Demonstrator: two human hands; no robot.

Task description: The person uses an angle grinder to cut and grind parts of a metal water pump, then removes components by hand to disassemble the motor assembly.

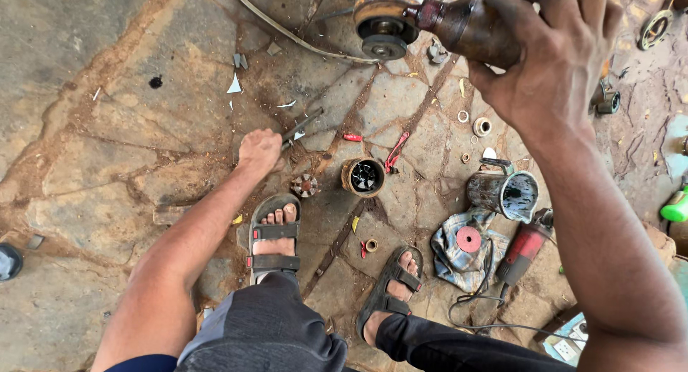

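My right hand (555, 60) is raised at the upper right, shut on a dark brown oily bottle (469, 28) lying sideways, its reddish neck pointing left at a rusty round motor part (383, 17). Far below, my left hand (259, 150) reaches down to the stone floor and grips the handle of a dark metal tool (301, 126) that lies slanted up to the right. A small round toothed part (305, 185) and a rusty cylindrical housing with a fan inside (362, 176) rest just right of that hand.
My sandalled feet (274, 236) stand on cracked stone. Red-handled pliers (396, 152), a dirty metal mug (505, 193), a checked rag (462, 250) with a red disc, an angle grinder (523, 251), rings and washers (481, 126), and a green object (676, 206) lie around.
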